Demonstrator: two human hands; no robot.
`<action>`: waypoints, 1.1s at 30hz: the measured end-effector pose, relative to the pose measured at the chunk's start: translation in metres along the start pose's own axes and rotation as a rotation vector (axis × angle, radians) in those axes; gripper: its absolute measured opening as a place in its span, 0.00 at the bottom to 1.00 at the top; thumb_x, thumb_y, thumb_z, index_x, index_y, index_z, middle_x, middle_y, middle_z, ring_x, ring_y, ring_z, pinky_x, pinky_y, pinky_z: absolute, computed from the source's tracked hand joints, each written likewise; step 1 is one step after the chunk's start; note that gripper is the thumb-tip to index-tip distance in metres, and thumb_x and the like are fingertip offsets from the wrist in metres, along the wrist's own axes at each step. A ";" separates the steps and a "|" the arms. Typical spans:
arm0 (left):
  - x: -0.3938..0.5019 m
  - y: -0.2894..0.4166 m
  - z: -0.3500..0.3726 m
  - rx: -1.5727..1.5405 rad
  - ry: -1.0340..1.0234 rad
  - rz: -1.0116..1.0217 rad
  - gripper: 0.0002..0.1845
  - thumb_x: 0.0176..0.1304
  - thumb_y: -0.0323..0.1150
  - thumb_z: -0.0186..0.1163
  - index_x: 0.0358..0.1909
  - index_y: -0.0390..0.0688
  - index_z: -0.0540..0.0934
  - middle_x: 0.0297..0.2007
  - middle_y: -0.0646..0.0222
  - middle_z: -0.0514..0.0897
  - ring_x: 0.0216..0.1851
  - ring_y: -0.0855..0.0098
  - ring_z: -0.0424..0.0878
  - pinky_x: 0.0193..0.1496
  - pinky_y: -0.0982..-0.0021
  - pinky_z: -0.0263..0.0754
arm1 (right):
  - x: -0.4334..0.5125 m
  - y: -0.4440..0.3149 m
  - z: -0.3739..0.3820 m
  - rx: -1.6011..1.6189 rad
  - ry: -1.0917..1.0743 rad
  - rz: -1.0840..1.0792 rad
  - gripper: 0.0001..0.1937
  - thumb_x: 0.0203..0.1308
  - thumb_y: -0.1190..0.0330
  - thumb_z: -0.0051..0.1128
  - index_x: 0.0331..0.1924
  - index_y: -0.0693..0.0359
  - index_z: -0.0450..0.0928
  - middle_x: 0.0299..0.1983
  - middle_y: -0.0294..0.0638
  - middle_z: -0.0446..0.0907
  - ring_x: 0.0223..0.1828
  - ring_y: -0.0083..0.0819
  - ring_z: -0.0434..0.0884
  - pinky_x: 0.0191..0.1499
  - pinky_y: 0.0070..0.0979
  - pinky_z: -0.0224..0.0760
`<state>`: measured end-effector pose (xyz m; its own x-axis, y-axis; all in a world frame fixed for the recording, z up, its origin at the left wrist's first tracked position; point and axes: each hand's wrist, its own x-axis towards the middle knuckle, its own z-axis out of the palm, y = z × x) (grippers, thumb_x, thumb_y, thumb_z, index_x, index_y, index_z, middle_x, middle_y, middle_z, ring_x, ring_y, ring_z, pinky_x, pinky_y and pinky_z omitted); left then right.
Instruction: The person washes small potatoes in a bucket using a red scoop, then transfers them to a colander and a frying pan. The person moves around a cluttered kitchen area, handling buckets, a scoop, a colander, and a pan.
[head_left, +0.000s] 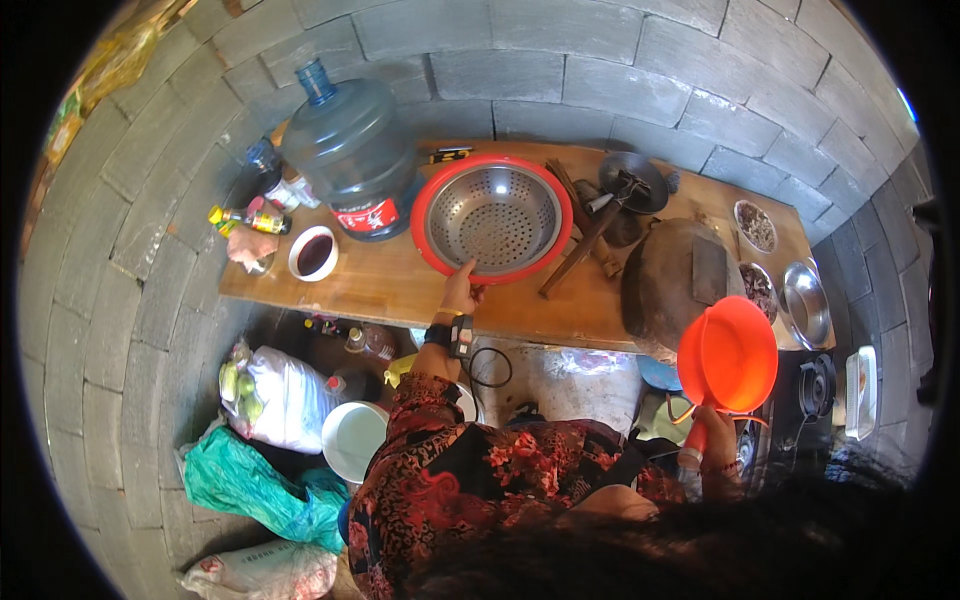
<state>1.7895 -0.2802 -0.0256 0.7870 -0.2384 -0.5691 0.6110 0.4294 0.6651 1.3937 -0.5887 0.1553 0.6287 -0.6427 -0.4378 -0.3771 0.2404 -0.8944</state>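
Observation:
My left hand (463, 291) grips the near rim of a red plastic basin, where a perforated stainless steel colander (495, 217) is nested; both rest on the wooden table (375, 281). In my right hand (716, 435) is the handle of an orange-red plastic dipper (727, 356), raised at the table's near right edge. Left of the colander stand a large blue water jug (349, 150) and a white bowl (313, 253) of dark liquid. A dark, rounded wooden lid or vessel (667, 281) lies between the colander and the dipper.
A cleaver-like tool with a long handle (581, 259) and a small black pan (634, 184) lie behind. Bowls of food and a steel bowl (806, 304) stand at the right. Below are a white bucket (355, 442) and a green plastic bag (259, 480). Block walls enclose the table.

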 end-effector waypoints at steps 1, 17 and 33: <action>0.003 -0.001 -0.001 -0.028 0.002 0.008 0.12 0.55 0.40 0.58 0.32 0.43 0.71 0.23 0.65 0.77 0.21 0.71 0.73 0.19 0.72 0.62 | 0.000 0.000 0.002 -0.003 0.024 -0.001 0.11 0.47 0.68 0.56 0.31 0.68 0.75 0.25 0.34 0.73 0.26 0.22 0.71 0.28 0.18 0.62; -0.066 0.025 -0.078 0.121 0.036 0.043 0.04 0.53 0.27 0.55 0.23 0.40 0.71 0.17 0.67 0.71 0.13 0.75 0.65 0.13 0.77 0.53 | 0.017 -0.006 0.001 0.060 0.175 0.022 0.08 0.48 0.69 0.55 0.31 0.63 0.74 0.25 0.30 0.71 0.24 0.18 0.69 0.27 0.16 0.60; -0.104 0.058 -0.160 0.208 0.268 0.009 0.08 0.56 0.32 0.55 0.33 0.39 0.72 0.23 0.65 0.76 0.13 0.75 0.68 0.12 0.78 0.55 | 0.028 -0.016 0.015 0.036 0.110 0.037 0.08 0.50 0.69 0.54 0.33 0.65 0.75 0.25 0.28 0.71 0.24 0.15 0.68 0.27 0.14 0.58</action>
<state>1.7292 -0.0912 -0.0050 0.7585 0.0138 -0.6515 0.6305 0.2370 0.7391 1.4278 -0.5997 0.1555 0.5360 -0.7082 -0.4594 -0.3724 0.2900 -0.8816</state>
